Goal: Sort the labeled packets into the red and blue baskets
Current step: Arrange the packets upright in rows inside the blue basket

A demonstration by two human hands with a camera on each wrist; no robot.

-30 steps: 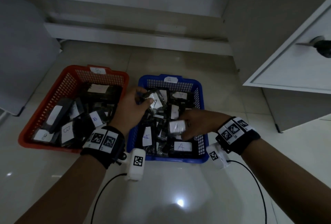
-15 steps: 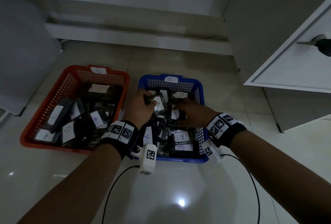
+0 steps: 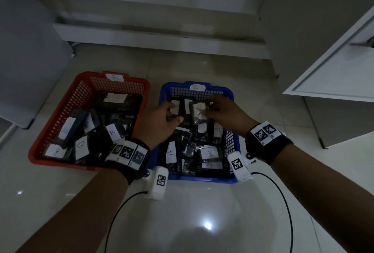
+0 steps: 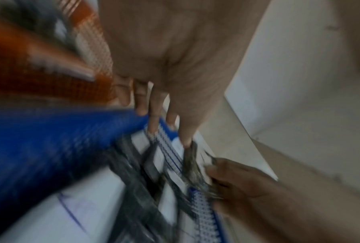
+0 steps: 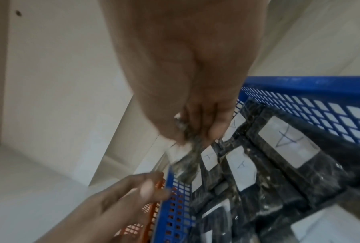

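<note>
The right hand [image 3: 226,114] pinches a dark packet [image 3: 199,114] with a white "A" label over the blue basket [image 3: 234,147]. The left hand [image 3: 159,125] looks relaxed, fingers partly hidden; the left wrist view is blurred.

The right hand [image 5: 187,78] pinches a clear-wrapped packet [image 5: 187,162] by its top edge. Below the grip, the blue basket [image 5: 299,85] holds packets labelled A. The left hand [image 5: 121,195] reaches in beside the grip.

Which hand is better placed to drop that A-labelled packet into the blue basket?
Right. The right hand already pinches the dark A-labelled plastic packet over the blue mesh plastic basket, so it likely only needs to let go. The left hand seems to grip another packet.
</note>
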